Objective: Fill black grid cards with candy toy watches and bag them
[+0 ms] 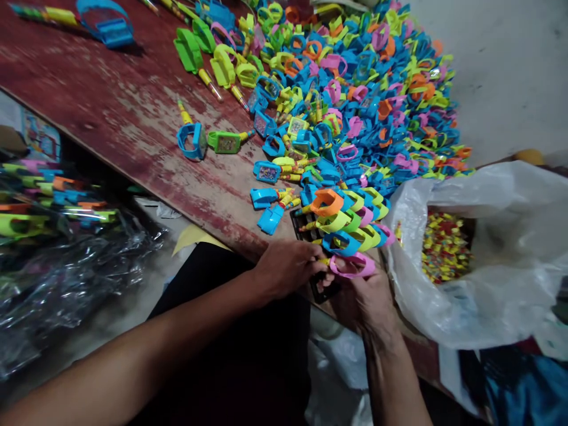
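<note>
A pink toy watch (364,267) with a short yellow tube at its end is between my two hands, low over a black slotted rack (320,294). My right hand (370,296) is closed on the watch from the right, its fingers partly hidden behind the strap. My left hand (288,267) is pinched at the yellow tube end, though its fingertips are partly covered. Just beyond my hands, rows of toy watches, including an orange one (327,202) and a blue one (341,242), stand in the rack with their tubes pointing left.
A large heap of colourful toy watches (346,118) covers the back of the worn red table (146,154). A white plastic sack (510,236) holds many small yellow-and-red pieces (446,245) on the right. Clear plastic bags (66,260) of toys lie at lower left.
</note>
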Demonstrator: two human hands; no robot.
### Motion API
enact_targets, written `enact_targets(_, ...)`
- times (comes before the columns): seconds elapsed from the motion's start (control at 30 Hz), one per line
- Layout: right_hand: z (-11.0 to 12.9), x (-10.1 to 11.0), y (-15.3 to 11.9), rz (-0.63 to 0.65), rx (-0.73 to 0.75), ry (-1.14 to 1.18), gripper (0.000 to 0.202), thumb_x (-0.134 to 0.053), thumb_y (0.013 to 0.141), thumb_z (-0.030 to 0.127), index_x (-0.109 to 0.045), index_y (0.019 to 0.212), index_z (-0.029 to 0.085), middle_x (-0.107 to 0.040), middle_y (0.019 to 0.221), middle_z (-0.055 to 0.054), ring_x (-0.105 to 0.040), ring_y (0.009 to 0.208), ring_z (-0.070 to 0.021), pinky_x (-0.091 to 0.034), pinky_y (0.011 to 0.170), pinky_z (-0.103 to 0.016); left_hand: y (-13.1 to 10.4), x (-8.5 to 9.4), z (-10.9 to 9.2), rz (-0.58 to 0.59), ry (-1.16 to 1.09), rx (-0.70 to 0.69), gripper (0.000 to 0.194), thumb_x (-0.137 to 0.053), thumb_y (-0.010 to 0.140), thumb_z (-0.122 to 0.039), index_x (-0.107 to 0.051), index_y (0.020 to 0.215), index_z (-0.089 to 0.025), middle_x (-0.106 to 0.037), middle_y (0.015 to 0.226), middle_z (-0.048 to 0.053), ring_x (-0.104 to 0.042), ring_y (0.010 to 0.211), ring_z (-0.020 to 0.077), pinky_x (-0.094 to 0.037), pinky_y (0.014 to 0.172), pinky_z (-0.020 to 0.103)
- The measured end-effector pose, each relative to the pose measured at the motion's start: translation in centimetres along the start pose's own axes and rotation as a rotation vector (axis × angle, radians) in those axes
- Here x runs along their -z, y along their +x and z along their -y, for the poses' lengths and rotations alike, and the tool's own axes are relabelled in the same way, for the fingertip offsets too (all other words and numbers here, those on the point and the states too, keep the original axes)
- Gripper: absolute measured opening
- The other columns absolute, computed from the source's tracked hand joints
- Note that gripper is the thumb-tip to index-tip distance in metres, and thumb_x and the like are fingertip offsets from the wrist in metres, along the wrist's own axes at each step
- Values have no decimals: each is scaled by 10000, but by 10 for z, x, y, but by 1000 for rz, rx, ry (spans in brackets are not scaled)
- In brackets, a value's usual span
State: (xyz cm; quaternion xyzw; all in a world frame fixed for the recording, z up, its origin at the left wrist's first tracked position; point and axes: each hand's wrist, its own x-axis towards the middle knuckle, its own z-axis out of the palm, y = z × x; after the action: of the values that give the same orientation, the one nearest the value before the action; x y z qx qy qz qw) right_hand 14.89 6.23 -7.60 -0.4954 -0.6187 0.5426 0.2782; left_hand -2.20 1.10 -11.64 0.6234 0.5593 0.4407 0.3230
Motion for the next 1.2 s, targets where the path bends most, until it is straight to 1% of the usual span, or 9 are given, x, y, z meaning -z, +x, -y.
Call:
enact_targets(0.13,4,-6,3,48,-7,82,141,-744,746,296,-653,752,187,-615,578,14,-564,524,-131,-494,539,-249,0,-2,2,-22,-1,-16,185,-595,922,-348,-729,916,-221,-745,897,11,-684,848,194,-422,703,269)
enact_targets(0.37,-11,-9,-2,0,20,193,203,-765,741,342,-660,839,198,-640,665,20,-560,548,-113,-481,526,-222,-2,-4,2,13,41,1,180,-581,925,-331,-703,997,-219,-739,877,5,-685,835,196,-467,710,271)
enact_targets(0.5,-20,-4,-10,-104,127,-33,291,-694,807,436,-665,954,186,-677,751,-18,-613,628,-150,-522,603,-268,0,-1,1,82,120,-3,188,-562,924,-288,-690,1056,-245,-726,978,17,-675,935,204,-499,791,279)
enact_targets(0.6,-21,-4,-8,-129,266,-357,272,-687,796,404,-681,939,173,-686,772,-37,-618,645,-168,-522,617,-284,4,0,-2,136,187,21,179,-546,923,-257,-690,1027,-237,-719,998,30,-669,957,196,-510,835,277)
enact_targets(0.7,-24,-7,-3,-124,426,-538,205,-656,802,340,-687,926,180,-700,843,-58,-639,720,-187,-534,685,-314,6,-4,-10,163,271,73,196,-521,917,-187,-682,1027,-208,-713,992,59,-665,974,211,-516,847,298)
enact_targets(0.77,-28,-9,-1,-161,488,-575,164,-620,840,308,-690,927,188,-709,870,-61,-649,769,-190,-538,742,-331,6,-8,-16,166,336,125,217,-493,921,-155,-674,1038,-178,-709,984,88,-669,960,237,-524,822,329)
enact_targets(0.93,-40,-12,-4,-232,512,-538,112,-628,878,290,-706,893,210,-722,876,-60,-676,812,-209,-552,761,-345,4,-14,-24,151,444,218,209,-464,943,-187,-665,988,-150,-700,955,116,-672,900,301,-529,729,393)
enact_targets(1.03,-45,-14,-4,-259,555,-513,116,-627,881,271,-718,937,226,-734,920,-65,-691,860,-235,-554,801,-376,5,-13,-24,165,450,213,178,-493,943,-212,-661,969,-162,-699,988,103,-663,937,287,-524,765,384)
enact_targets(1.2,-46,-12,-2,-238,572,-575,134,-620,870,295,-722,891,211,-743,893,-92,-695,865,-264,-555,830,-415,6,-14,-24,175,448,224,171,-521,941,-221,-666,976,-138,-706,995,111,-658,969,276,-517,816,378)
